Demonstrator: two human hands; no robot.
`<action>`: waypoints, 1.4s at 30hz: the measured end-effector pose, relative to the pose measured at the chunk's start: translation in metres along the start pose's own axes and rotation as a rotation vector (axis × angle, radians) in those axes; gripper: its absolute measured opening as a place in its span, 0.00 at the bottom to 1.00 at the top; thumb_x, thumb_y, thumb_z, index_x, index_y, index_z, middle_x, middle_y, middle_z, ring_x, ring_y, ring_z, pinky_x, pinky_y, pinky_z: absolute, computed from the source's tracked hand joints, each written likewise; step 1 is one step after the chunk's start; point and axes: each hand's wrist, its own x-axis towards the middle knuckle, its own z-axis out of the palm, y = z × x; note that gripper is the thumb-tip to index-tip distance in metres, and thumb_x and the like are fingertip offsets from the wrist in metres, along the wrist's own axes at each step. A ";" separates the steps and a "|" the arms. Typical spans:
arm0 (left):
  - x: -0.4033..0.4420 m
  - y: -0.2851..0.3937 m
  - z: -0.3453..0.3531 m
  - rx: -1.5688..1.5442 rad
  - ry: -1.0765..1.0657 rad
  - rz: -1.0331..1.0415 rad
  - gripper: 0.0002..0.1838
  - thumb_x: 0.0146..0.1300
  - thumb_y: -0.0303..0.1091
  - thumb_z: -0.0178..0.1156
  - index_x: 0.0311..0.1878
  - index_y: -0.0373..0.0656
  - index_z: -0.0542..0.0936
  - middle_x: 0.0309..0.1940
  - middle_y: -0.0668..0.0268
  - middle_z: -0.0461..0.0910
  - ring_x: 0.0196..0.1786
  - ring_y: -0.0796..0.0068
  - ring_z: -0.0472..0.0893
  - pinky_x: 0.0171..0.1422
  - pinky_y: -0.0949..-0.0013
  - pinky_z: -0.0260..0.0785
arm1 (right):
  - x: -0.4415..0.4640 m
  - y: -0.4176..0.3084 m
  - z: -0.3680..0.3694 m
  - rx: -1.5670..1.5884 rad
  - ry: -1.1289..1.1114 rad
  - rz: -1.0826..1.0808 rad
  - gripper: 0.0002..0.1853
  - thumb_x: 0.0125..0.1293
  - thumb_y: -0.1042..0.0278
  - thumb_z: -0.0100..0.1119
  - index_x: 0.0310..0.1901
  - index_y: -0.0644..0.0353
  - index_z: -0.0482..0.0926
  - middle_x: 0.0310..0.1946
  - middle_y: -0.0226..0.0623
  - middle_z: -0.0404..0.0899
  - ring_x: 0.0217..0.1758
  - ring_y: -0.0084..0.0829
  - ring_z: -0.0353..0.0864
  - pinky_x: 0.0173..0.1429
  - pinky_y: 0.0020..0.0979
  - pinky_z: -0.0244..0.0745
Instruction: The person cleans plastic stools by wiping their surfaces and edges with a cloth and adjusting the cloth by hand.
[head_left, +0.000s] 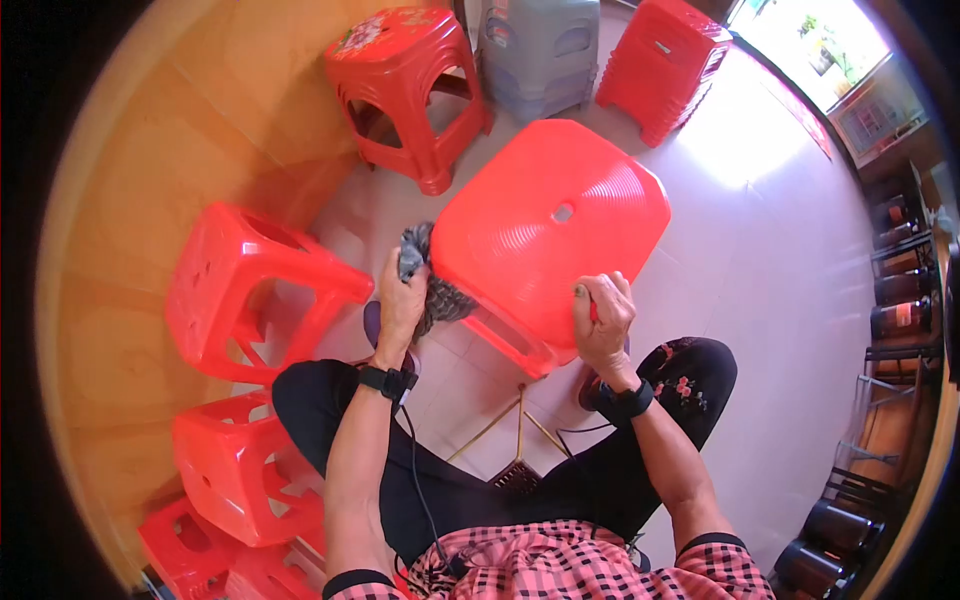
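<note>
A red plastic stool (pixel 520 220) is tilted in front of my knees, its ribbed seat with a small central hole facing me. My left hand (pixel 400 310) is closed on a crumpled dark grey cloth (pixel 443 302), which hangs against the stool's left side. At the near right edge of the stool, my right hand (pixel 606 322) has its fingers curled round a red part of it. The fingertips there are partly hidden.
Beside the orange wooden panel (pixel 170 190) stand a red stool (pixel 240 290) and several others (pixel 235 465). Behind are a flowered red stool (pixel 400 95), grey stacked stools (pixel 538 60) and a red stack (pixel 665 70). Dark jars (pixel 900 320) line the right.
</note>
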 end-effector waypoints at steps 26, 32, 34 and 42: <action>-0.025 0.041 0.017 -0.057 0.211 0.006 0.12 0.63 0.33 0.55 0.45 0.34 0.73 0.33 0.59 0.75 0.38 0.69 0.73 0.47 0.65 0.67 | 0.000 0.003 0.000 -0.007 0.028 -0.001 0.02 0.52 0.77 0.59 0.26 0.59 0.76 0.20 0.33 0.73 0.23 0.35 0.67 0.31 0.34 0.61; -0.095 0.072 0.046 -0.309 0.047 -0.089 0.19 0.64 0.35 0.60 0.53 0.36 0.69 0.44 0.64 0.72 0.45 0.72 0.71 0.51 0.65 0.66 | 0.000 0.005 0.001 0.006 0.036 -0.009 0.02 0.52 0.77 0.58 0.26 0.59 0.75 0.20 0.34 0.73 0.24 0.35 0.68 0.32 0.34 0.61; -0.121 0.075 0.060 -0.268 0.046 -0.023 0.18 0.63 0.31 0.60 0.53 0.37 0.68 0.41 0.66 0.71 0.43 0.73 0.71 0.49 0.66 0.67 | 0.000 0.004 0.001 0.000 0.040 -0.008 0.03 0.52 0.77 0.58 0.26 0.59 0.75 0.20 0.34 0.73 0.24 0.35 0.68 0.32 0.34 0.61; -0.225 0.081 0.104 -0.410 -0.353 -0.200 0.17 0.60 0.27 0.60 0.52 0.38 0.70 0.38 0.63 0.73 0.42 0.73 0.73 0.49 0.69 0.68 | 0.000 0.005 0.002 -0.001 0.055 -0.012 0.03 0.53 0.75 0.59 0.26 0.58 0.75 0.20 0.34 0.72 0.24 0.36 0.68 0.32 0.35 0.62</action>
